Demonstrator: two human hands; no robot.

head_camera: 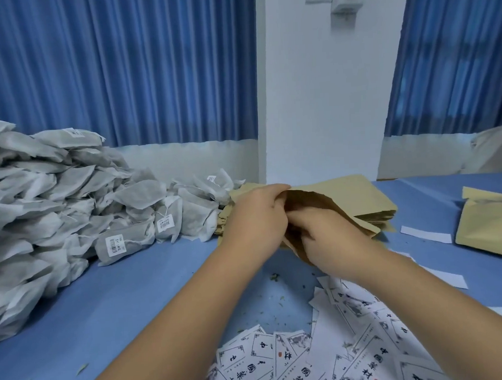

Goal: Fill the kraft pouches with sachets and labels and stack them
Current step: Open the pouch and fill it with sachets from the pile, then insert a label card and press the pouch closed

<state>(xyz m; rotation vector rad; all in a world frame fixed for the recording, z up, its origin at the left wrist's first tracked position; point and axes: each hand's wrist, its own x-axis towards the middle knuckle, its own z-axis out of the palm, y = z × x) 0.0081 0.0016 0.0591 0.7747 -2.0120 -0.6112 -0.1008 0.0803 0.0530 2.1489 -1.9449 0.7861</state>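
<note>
Sachets (39, 208): heaped at left on table (132, 285).
Pouch stack (362, 200): centre, behind labels (327, 346).
Filled pouches (492, 222): laid at right.

Matt brown paper, faintly creased, forms the kraft pouch (345, 210) gripped by the left hand (254, 219) and right hand (326, 239). Left of the left hand lie sachets (39, 202) of grey-white, fibrous mesh cloth. Nearer than both hands, smooth white printed paper labels (283, 361) cover a matt blue table cover (133, 300).
</note>
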